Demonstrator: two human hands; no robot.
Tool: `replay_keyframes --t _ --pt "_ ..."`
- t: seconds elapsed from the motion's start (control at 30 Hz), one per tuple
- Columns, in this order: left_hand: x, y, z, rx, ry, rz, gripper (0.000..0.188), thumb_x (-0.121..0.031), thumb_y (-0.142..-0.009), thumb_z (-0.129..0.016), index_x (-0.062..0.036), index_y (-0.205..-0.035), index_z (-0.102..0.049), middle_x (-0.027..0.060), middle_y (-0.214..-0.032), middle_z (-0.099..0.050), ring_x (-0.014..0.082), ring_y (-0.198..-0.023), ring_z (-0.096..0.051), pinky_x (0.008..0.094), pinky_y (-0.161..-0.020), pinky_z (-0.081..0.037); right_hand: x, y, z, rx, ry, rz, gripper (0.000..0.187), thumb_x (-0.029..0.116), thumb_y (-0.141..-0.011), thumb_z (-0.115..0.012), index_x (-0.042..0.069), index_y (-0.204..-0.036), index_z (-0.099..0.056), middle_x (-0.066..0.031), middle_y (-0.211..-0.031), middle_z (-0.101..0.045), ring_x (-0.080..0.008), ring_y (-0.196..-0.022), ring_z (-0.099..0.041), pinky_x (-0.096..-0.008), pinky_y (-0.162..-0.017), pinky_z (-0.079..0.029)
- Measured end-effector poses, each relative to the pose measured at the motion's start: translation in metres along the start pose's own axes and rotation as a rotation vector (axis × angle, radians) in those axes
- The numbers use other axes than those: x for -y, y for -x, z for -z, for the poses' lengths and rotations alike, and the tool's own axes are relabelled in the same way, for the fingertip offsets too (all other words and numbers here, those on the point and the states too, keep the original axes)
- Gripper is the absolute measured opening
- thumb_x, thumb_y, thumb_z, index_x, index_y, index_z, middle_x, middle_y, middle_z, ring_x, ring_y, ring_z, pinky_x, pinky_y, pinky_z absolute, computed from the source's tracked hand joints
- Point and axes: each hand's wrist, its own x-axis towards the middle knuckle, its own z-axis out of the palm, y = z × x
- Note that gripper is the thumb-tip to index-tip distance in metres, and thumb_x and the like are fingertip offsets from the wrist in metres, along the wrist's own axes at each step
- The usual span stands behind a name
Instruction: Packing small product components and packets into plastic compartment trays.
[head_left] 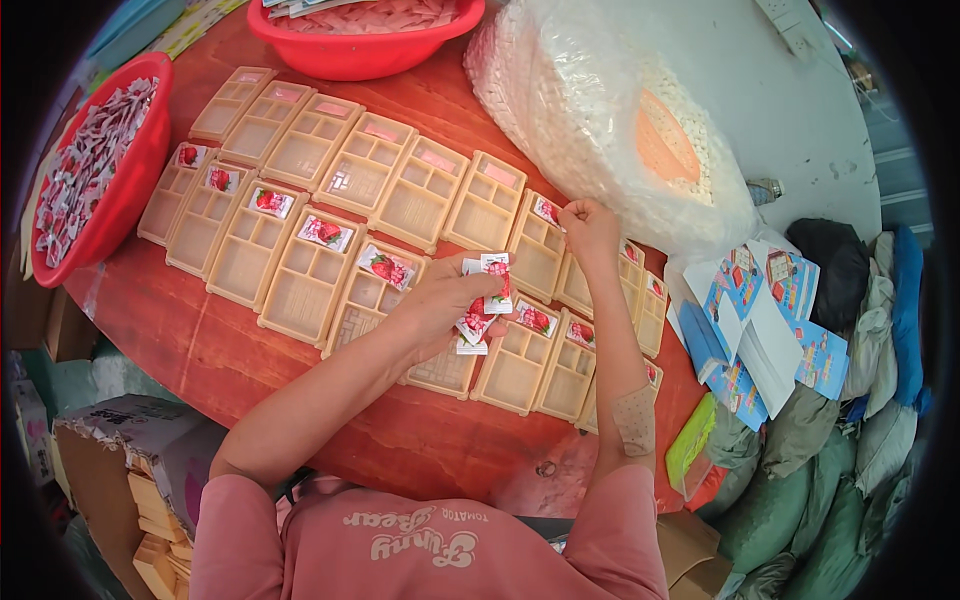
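Observation:
My left hand point(445, 305) is closed around several small white sachets point(497, 280) printed with red strawberries, held above the near row of trays. Farther right, my right hand point(590, 230) pinches at the edge of a strawberry sachet point(547, 210) lying in the top compartment of a beige plastic tray point(540, 255). Two rows of these divided trays cover the table. Each near-row tray that shows its top compartment has a strawberry sachet point(325, 232) in it. In the far row, the left trays point(330, 140) hold flat pinkish pieces point(380, 130) there instead.
A red basin point(125, 190) full of sachets stands at the left of the red table point(200, 330). Another red basin point(370, 45) sits at the back. A large clear bag point(570, 110) of pale pieces, with an orange scoop point(665, 135), and printed blue cards point(750, 320) lie right.

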Motion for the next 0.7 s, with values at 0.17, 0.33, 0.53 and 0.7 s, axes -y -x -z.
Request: replay_keyframes --t 0.17,0.33,0.53,0.7 --pt "0.0 0.001 -0.001 -0.011 -0.011 -0.163 0.019 -0.002 -0.084 -0.058 0.0037 -0.101 -0.055 0.0093 -0.072 -0.059 0.0142 -0.058 -0.058 0.0236 -0.044 -0.048 0.006 0.008 0.0 -0.122 0.214 0.158 0.014 0.013 -0.076 -0.065 0.0 -0.077 -0.062 -0.003 -0.064 -0.059 -0.0084 -0.047 -0.052 -0.0232 -0.043 -0.04" --pt "-0.005 -0.001 0.0 -0.114 -0.125 -0.217 0.014 -0.005 -0.084 -0.06 0.0043 -0.093 -0.057 0.0093 -0.069 -0.059 0.012 -0.052 -0.055 0.0217 -0.042 -0.045 0.064 0.042 0.025 0.076 -0.113 0.062 0.017 0.017 -0.078 -0.067 0.001 -0.082 -0.062 -0.0009 -0.068 -0.06 -0.0061 -0.055 -0.053 -0.0201 -0.046 -0.039" --pt "-0.01 -0.005 0.001 -0.19 -0.114 -0.293 0.017 -0.013 -0.087 -0.059 0.0024 -0.093 -0.058 0.0083 -0.071 -0.061 0.0108 -0.052 -0.056 0.0214 -0.041 -0.046 0.111 0.062 0.037 0.778 -0.379 -0.105 0.016 0.013 -0.08 -0.066 0.001 -0.088 -0.059 0.0 -0.07 -0.06 -0.0032 -0.057 -0.05 -0.0171 -0.047 -0.037" --pt "-0.014 0.0 0.005 -0.22 0.096 -0.255 0.022 -0.023 -0.087 -0.06 -0.0017 -0.094 -0.06 0.0059 -0.075 -0.062 0.0113 -0.056 -0.059 0.0217 -0.045 -0.051 0.105 0.06 0.007 0.658 -0.573 -0.085 0.014 0.015 -0.081 -0.066 0.003 -0.087 -0.06 0.0011 -0.071 -0.06 -0.0032 -0.058 -0.05 -0.0171 -0.05 -0.038"
